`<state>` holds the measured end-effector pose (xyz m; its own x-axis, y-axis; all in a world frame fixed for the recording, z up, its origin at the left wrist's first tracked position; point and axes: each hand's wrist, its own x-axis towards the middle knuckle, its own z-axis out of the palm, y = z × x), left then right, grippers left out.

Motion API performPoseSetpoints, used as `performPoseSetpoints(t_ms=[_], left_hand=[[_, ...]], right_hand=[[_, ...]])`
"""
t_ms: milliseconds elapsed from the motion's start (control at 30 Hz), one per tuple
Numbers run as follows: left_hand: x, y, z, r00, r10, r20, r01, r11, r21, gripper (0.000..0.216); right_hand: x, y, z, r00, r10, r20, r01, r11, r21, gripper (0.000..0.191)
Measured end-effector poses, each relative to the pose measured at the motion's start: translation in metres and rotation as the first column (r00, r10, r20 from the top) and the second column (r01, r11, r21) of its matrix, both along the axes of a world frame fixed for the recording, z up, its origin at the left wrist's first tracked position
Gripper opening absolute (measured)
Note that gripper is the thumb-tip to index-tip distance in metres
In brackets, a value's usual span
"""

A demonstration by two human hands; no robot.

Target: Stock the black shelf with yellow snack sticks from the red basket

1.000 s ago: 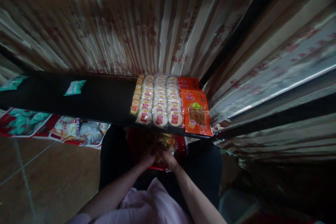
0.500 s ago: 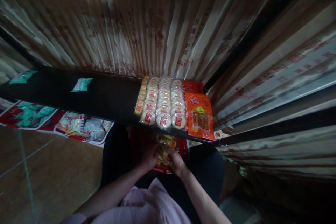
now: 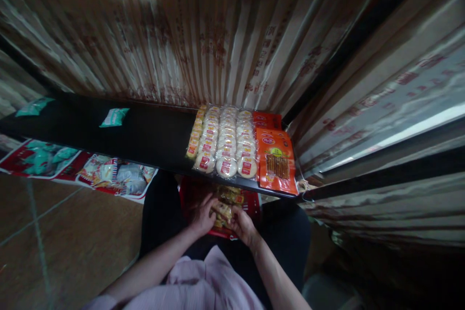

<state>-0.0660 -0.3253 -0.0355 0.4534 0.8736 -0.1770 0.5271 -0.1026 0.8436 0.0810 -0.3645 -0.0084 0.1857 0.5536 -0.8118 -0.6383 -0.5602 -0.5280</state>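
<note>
My left hand point(image 3: 203, 216) is over the left part of a red basket point(image 3: 184, 193), fingers apart, fingertips near the left end of a small yellow snack packet point(image 3: 223, 210). My right hand point(image 3: 242, 225) pinches the right end of this clear-wrapped packet. More yellow packets point(image 3: 232, 195) lie in the basket, partly under the shelf edge. The basket sits between my knees. On the black shelf point(image 3: 152, 133) above stand rows of round white wrapped crackers point(image 3: 226, 143), with a row of yellow packets point(image 3: 196, 133) at their left.
Orange snack bags point(image 3: 276, 162) lie at the shelf's right end. Two teal packets point(image 3: 115, 117) rest farther left. Below the shelf are printed red boxes point(image 3: 82, 167) of teal and white packets. Pleated printed sheeting point(image 3: 203, 34) and a dark frame bar point(image 3: 348, 189) enclose the shelf.
My left hand has shifted slightly left and its fingers have spread. The yellow packet shows more clearly between the hands, its right end still in my right hand.
</note>
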Motion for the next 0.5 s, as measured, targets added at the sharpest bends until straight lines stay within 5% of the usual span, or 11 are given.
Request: performPoseSetpoints(t_ms=[500], left_hand=[[-0.0033,-0.0048,-0.0053,0.994,0.042,0.106,-0.046,0.999,0.030,0.033]], right_hand=[[-0.0022,-0.0029,-0.0065,1.000,-0.026,-0.013,0.027,0.998,0.050,0.006]])
